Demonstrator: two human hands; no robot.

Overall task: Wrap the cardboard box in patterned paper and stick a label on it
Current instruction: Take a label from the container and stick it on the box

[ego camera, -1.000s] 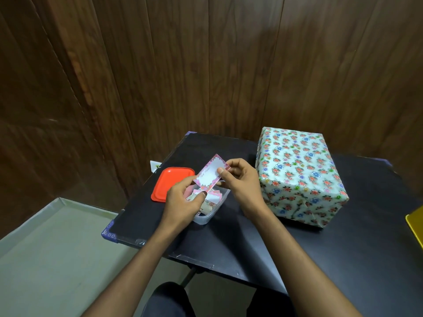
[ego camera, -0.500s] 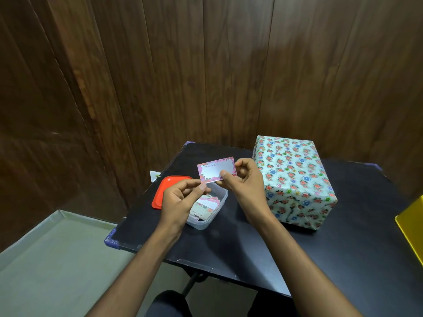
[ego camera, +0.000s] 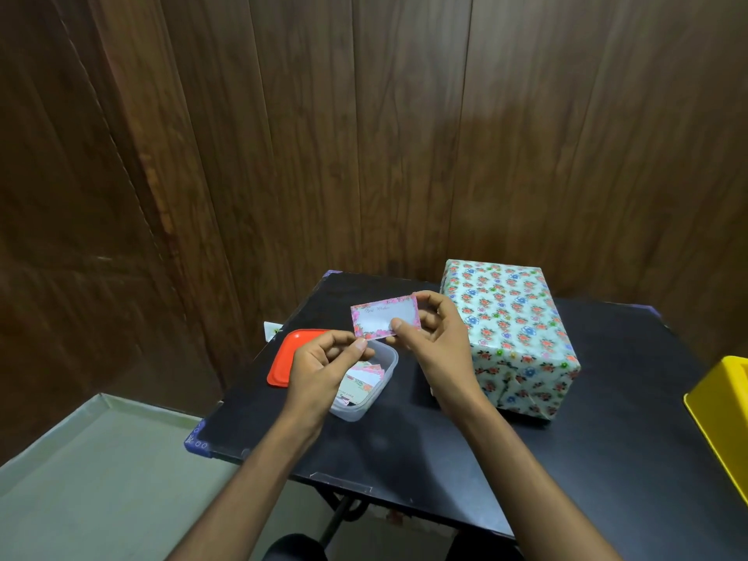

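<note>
The fingers [ego camera: 398,326] of the right hand [ego camera: 435,342] pinch the label [ego camera: 384,319] by its lower right edge, thumb in front and the others behind. The fingers of the left hand [ego camera: 324,368] are curled, and the thumb and first finger pinch the label's lower left corner.

A second ago the label was tilted up on end, low down over the clear tub [ego camera: 372,392]. Now it has been lifted higher and turned flat and level, so its white front with the pink flower border faces up at the person. Some curly writing shows on it, too small to read for sure.

The box [ego camera: 510,338] sits at the right of the middle of the frame on the black tabletop [ego camera: 445,459]. It is covered all over in flowery paper, so the wrapping looks done. The label is held in the air just left of the box and is not touching it.

I think the person is getting ready to peel the back off, or to stick the label on the box.

The tub holds more labels. A red lid [ego camera: 283,358] lies beside it on the left. Something yellow [ego camera: 724,419] pokes in at the right edge.
</note>
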